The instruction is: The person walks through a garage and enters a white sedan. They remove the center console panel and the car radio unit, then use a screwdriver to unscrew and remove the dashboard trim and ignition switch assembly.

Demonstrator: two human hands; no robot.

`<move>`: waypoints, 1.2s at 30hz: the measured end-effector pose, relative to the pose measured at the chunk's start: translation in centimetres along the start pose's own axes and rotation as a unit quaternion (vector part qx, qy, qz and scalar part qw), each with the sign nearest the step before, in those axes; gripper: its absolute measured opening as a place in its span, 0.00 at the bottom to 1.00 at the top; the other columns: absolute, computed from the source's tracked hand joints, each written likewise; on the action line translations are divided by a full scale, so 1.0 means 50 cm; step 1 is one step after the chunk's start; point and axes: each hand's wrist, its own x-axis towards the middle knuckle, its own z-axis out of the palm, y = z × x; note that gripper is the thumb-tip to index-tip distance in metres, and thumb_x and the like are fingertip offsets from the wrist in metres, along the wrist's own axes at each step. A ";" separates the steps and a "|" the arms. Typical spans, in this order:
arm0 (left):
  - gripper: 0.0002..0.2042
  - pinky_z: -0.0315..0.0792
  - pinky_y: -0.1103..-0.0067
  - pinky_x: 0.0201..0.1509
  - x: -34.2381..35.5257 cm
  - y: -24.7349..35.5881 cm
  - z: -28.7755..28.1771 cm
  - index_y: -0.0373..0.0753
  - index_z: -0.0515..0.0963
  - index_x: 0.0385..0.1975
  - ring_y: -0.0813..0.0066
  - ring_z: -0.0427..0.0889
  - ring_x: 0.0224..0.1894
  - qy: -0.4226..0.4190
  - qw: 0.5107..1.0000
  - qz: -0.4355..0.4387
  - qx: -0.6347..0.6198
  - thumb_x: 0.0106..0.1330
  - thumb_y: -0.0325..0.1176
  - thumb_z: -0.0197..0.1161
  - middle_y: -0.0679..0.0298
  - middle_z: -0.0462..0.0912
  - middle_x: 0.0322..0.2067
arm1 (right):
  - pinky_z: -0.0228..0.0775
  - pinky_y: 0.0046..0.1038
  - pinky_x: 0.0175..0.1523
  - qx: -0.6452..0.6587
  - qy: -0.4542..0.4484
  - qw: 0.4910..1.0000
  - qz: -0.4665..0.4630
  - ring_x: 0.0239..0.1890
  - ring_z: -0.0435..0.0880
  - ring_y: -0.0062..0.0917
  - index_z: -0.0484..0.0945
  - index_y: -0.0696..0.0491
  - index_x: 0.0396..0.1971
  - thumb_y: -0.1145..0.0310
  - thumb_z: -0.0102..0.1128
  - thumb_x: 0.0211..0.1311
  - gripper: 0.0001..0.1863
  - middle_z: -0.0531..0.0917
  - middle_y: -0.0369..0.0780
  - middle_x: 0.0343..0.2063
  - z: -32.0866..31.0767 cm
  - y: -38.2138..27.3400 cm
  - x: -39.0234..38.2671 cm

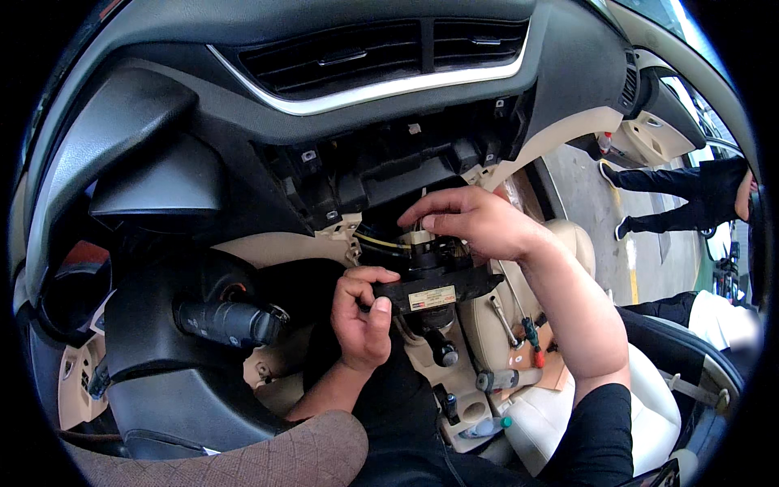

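Note:
My left hand (363, 321) grips the left end of a black electronic unit (480, 286), thumb in front and fingers curled over its edge. A pale label (432, 299) is stuck on the side of the unit toward me. Beyond it, my right hand (483, 225) pinches with thumb and index finger at a small whitish wire connector (419, 238) on the back of the unit. The fingertips partly cover the connector. A yellow wire (381, 243) runs from there leftward into the dashboard opening (381, 174). Below the unit stands the gear lever (445, 352).
The steering column with its stalk (231, 322) stands at left. On the passenger seat (560, 418) lie a ratchet wrench (505, 322), a red-handled screwdriver (536, 349) and a grey cylindrical tool (507, 379). A bottle (487, 427) rests by the console. Outside at right, a person (690, 195) stands.

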 end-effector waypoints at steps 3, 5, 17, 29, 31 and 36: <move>0.11 0.72 0.67 0.62 0.002 0.001 -0.005 0.40 0.64 0.36 0.69 0.78 0.49 0.000 1.000 -0.010 0.002 0.71 0.36 0.58 0.50 0.82 0.48 | 0.78 0.27 0.58 0.045 0.023 0.999 -0.015 0.51 0.88 0.22 0.86 0.50 0.63 0.65 0.59 0.77 0.19 0.91 0.39 0.50 0.014 0.009 -0.003; 0.11 0.71 0.67 0.62 0.002 0.003 -0.006 0.40 0.64 0.36 0.69 0.78 0.49 0.000 1.000 -0.015 -0.001 0.71 0.37 0.58 0.50 0.82 0.48 | 0.77 0.28 0.62 0.072 0.032 0.997 -0.004 0.53 0.88 0.24 0.86 0.50 0.63 0.65 0.60 0.75 0.20 0.91 0.41 0.52 0.021 0.004 -0.008; 0.14 0.80 0.71 0.54 0.059 0.083 -0.006 0.32 0.78 0.52 0.67 0.88 0.45 -0.016 0.991 -0.100 0.093 0.73 0.33 0.63 0.54 0.88 0.44 | 0.78 0.27 0.58 0.059 0.066 0.996 0.014 0.49 0.88 0.22 0.87 0.56 0.59 0.69 0.63 0.73 0.18 0.92 0.42 0.46 0.037 -0.021 -0.022; 0.12 0.82 0.64 0.45 0.095 0.097 0.023 0.35 0.88 0.41 0.54 0.91 0.38 -0.062 0.942 0.023 0.330 0.66 0.38 0.74 0.53 0.90 0.35 | 0.80 0.39 0.62 -0.282 0.025 0.954 -0.099 0.52 0.90 0.39 0.89 0.50 0.56 0.66 0.63 0.74 0.16 0.90 0.49 0.48 0.009 -0.063 -0.026; 0.12 0.82 0.65 0.44 0.095 0.089 0.020 0.35 0.89 0.40 0.53 0.90 0.37 -0.065 0.941 0.047 0.330 0.65 0.37 0.74 0.53 0.90 0.34 | 0.80 0.42 0.61 -0.452 0.005 0.882 -0.133 0.51 0.90 0.41 0.90 0.49 0.53 0.64 0.64 0.73 0.15 0.90 0.49 0.47 0.003 -0.093 -0.025; 0.12 0.82 0.65 0.42 0.095 0.080 -0.001 0.34 0.89 0.40 0.53 0.90 0.35 -0.072 0.942 0.075 0.319 0.64 0.36 0.74 0.53 0.90 0.32 | 0.80 0.41 0.63 -0.508 -0.110 0.845 -0.125 0.58 0.87 0.40 0.88 0.49 0.57 0.63 0.66 0.71 0.17 0.87 0.42 0.56 -0.013 -0.166 -0.004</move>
